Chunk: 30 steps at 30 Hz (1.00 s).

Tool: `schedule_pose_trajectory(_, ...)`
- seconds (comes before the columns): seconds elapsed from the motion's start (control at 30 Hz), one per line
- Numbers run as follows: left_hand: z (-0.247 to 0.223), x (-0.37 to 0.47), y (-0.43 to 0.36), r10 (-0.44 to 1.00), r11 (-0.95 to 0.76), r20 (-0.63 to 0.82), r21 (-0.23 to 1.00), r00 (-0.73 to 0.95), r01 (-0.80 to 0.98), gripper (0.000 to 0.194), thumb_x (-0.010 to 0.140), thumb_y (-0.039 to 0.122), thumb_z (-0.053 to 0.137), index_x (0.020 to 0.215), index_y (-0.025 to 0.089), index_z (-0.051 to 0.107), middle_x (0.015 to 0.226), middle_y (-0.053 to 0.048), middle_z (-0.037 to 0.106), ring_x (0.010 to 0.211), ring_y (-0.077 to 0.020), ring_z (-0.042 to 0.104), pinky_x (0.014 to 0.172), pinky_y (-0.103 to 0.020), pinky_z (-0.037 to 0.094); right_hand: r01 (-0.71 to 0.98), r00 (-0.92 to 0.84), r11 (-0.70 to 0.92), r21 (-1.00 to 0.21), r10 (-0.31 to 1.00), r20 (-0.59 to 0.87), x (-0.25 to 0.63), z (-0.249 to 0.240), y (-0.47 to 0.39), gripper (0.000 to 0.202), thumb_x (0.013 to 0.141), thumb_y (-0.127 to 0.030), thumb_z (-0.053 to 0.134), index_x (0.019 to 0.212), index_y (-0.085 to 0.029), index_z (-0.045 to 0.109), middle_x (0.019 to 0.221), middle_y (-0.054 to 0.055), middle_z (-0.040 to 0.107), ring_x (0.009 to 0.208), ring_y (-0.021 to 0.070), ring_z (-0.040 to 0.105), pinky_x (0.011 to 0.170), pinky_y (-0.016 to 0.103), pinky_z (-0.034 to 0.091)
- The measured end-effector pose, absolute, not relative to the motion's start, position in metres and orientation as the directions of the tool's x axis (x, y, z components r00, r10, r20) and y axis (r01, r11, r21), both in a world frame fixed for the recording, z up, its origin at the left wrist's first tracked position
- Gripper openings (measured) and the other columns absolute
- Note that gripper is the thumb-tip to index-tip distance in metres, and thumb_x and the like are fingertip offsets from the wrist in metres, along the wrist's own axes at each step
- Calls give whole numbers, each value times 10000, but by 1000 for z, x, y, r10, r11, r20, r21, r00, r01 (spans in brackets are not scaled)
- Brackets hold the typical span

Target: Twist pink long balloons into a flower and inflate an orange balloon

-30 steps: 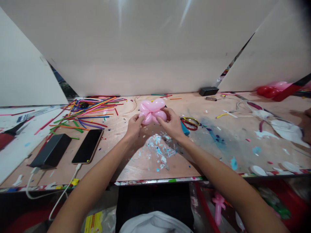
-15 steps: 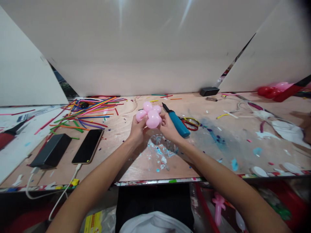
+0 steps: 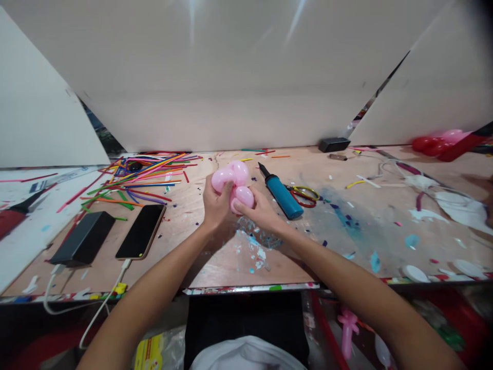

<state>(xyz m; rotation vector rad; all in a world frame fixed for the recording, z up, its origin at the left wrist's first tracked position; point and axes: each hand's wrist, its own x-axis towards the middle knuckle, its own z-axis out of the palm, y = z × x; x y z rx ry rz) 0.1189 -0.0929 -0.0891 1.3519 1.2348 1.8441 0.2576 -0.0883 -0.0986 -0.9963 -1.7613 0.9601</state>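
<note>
A pink twisted balloon [image 3: 236,173] made of several round bubbles is held above the middle of the wooden table [image 3: 215,267]. My left hand [image 3: 216,201] closes around its left bubbles, thumb pressed toward the centre. On the lower right bubble, my right hand [image 3: 260,208] grips with thumb and fingers. Some of the fingers are hidden behind the balloon. Just right of my right hand lies a blue balloon pump [image 3: 284,197] with a black nozzle. Scissors [image 3: 305,196] with red and yellow handles rest beside the pump.
Uninflated long balloons [image 3: 150,177] are heaped at the back left. A phone [image 3: 140,232] on a white cable and a black box [image 3: 82,239] lie at left. Another small black box [image 3: 334,145] stands near the white back panel [image 3: 239,82]. Red balloons [image 3: 427,146] sit far right.
Both hands have turned the pink balloon and shifted their grip. One bubble now sits lower right, under my right thumb, and the left bubbles have swung up.
</note>
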Motion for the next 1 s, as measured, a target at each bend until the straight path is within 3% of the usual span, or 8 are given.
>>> schedule_pose_trajectory(0.17,-84,101,-82,814,-419,486,871,-319,256,368,794,524,694,878,181,592,807,-19,619,754,-159,554,715,-266,441,331,-379,383,-862,891,251,270,-94,-81,438,782,-503,658,1055,-170,582,1000,80,647,870,229,615,760,371,511)
schedule_pose_trajectory(0.33,-83,96,-73,829,-442,505,854,-240,274,436,773,562,695,890,147,634,819,-51,666,736,-164,596,683,-269,461,338,-428,375,-863,878,213,288,-87,-70,474,775,-420,694,1154,-162,572,1087,96,639,923,240,633,763,369,538)
schedule_pose_trajectory(0.57,-86,98,-71,886,-391,414,909,-209,141,524,752,649,661,838,133,638,798,-44,660,715,-149,576,685,-258,463,277,-490,337,-900,855,169,297,-88,-65,502,795,-441,680,1195,-171,543,1156,98,609,961,237,627,794,378,545)
schedule_pose_trajectory(0.7,-92,103,-70,932,-317,309,948,-188,-17,501,777,639,640,811,140,606,748,-18,619,670,-132,541,666,-253,452,259,-510,323,-910,846,155,301,-87,-64,518,781,-401,718,1211,-182,528,1037,64,641,848,202,640,721,340,546)
schedule_pose_trajectory(0.8,-94,107,-70,924,-321,305,947,-229,-31,468,796,613,633,823,147,595,774,-21,622,694,-139,553,682,-259,459,138,-562,157,-978,825,54,301,-83,-67,539,768,-382,735,1222,-193,513,949,37,658,708,168,640,626,312,544)
schedule_pose_trajectory(1.0,-86,104,-80,843,-392,472,867,-259,307,400,847,547,604,885,149,606,827,-41,631,753,-165,574,704,-280,451,-62,-670,-165,-984,738,-82,298,-77,-71,460,737,-373,759,1102,-183,553,820,14,660,560,137,617,510,273,522)
